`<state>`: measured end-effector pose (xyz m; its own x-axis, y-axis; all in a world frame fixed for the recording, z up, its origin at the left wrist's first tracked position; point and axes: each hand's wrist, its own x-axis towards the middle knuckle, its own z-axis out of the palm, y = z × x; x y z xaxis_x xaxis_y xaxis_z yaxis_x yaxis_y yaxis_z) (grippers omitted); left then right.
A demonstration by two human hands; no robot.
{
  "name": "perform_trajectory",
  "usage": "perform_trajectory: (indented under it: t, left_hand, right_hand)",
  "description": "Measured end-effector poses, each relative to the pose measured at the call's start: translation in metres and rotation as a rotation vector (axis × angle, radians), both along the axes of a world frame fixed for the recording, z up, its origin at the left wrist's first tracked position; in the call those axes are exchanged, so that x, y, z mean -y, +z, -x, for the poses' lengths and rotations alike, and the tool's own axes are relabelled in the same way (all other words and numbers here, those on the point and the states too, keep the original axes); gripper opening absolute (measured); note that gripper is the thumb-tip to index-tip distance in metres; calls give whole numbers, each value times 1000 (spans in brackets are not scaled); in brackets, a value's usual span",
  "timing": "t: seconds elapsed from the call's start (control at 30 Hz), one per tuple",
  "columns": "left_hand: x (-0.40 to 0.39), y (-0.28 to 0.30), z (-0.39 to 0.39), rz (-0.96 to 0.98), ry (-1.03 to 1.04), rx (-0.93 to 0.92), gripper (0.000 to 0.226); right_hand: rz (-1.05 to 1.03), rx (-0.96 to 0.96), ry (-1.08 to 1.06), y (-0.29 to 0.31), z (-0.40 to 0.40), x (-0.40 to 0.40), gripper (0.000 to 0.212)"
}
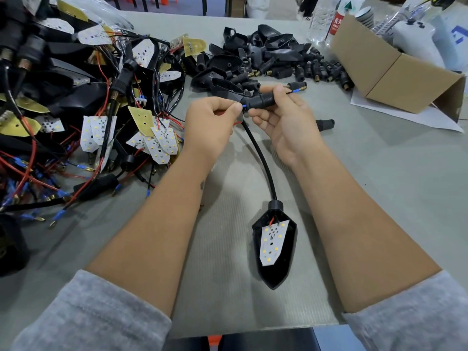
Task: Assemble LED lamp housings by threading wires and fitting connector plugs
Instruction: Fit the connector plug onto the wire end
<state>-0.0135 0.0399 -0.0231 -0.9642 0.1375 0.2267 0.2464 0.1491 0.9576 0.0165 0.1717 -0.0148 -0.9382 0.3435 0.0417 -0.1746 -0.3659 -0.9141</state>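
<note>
Above the grey desk (379, 173), the right hand (286, 122) grips a black ribbed connector plug (259, 100) steady while the left hand (210, 122) pinches a blue-tipped wire (243, 106), apparently feeding it through; the black arrow-shaped LED lamp housing (274, 249) lies below.

- A black, arrowhead-shaped lamp housing (274, 252) lies open side up on the grey counter (379, 173), its pointed tip toward the near edge.
- A white LED board (272, 243) dotted with small yellow LEDs sits inside the housing, with a red wire at its upper end.
- A black sheathed cable (262, 160) leaves the round neck at the housing's top and curves up and away to the hands.
- A black ribbed connector plug (260, 100) is held level above the counter at the cable's far end.
- A thin black wire with a blue terminal (295, 91) sticks out of the plug's right end; a second blue terminal (244, 106) shows at its left end.
</note>
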Motion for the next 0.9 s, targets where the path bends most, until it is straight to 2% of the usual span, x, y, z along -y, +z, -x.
perform_trajectory:
  t: [0.27, 0.47, 0.63, 0.9]
  left_hand:
    - [-2, 0, 1, -49, -5, -41, 9]
    - [-4, 1, 0, -27, 1, -103, 18]
    - [-5, 2, -3, -3, -13, -130, 17]
    - [-8, 4, -1, -100, 40, -44, 7]
  right_hand:
    - [57, 19, 16, -1, 1, -1, 26]
    - [35, 29, -1, 0, 1, 1, 27]
    - [62, 19, 5, 1, -1, 1, 29]
    - [181, 5, -32, 2, 1, -1, 28]
